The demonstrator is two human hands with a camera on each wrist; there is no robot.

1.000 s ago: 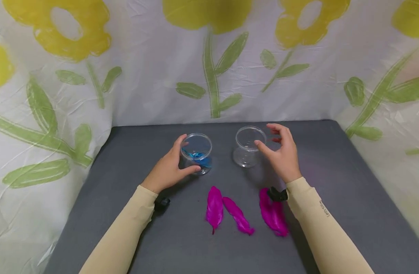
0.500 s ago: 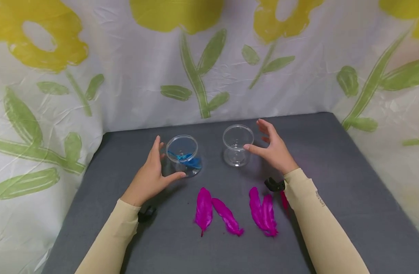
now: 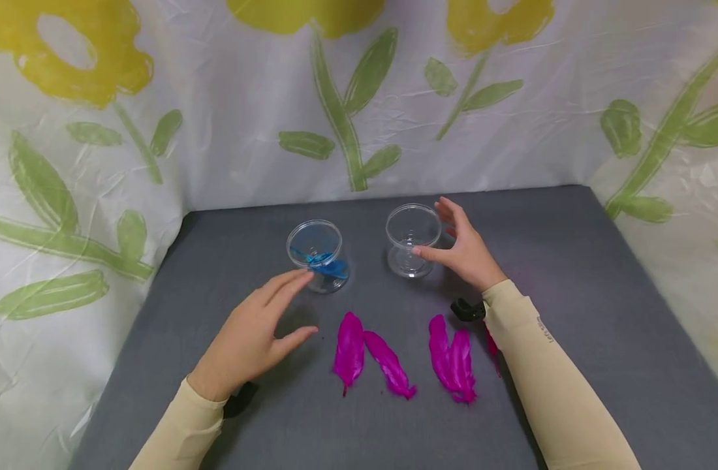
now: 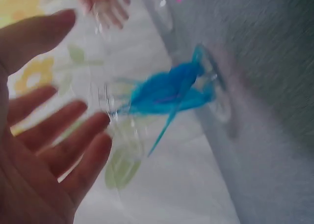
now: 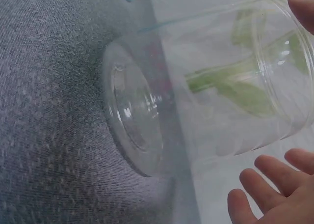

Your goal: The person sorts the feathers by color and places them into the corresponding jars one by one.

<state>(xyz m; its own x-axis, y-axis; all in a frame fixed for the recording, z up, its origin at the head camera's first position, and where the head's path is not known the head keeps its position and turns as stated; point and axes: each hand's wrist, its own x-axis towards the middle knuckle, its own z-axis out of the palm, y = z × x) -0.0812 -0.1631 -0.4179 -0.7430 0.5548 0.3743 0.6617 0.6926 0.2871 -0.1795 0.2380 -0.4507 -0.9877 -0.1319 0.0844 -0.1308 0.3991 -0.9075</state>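
My left hand (image 3: 247,336) is in front of the left clear plastic jar (image 3: 314,243), fingers spread and holding nothing. Blue feathers (image 3: 326,264) lie inside that jar; the left wrist view shows them (image 4: 169,91) behind the fingertips, slightly blurred. On the right, a second clear jar (image 3: 414,228) stands upright with nothing in it. Around its right side is my right hand (image 3: 467,251), the thumb before the rim and the fingers behind. In the right wrist view, a small gap shows between the fingers (image 5: 267,184) and the jar wall (image 5: 216,111).
Several magenta feathers lie on the grey tabletop (image 3: 347,437) in front of the jars, among them a single feather (image 3: 350,346) at the left and a pair (image 3: 451,359) near the right wrist. Behind the table hangs a white flower-print cloth (image 3: 235,130).
My left hand has let go of the jar with the blue feathers and drawn back toward the front left. My right hand stays beside the other jar, slightly closer round it.
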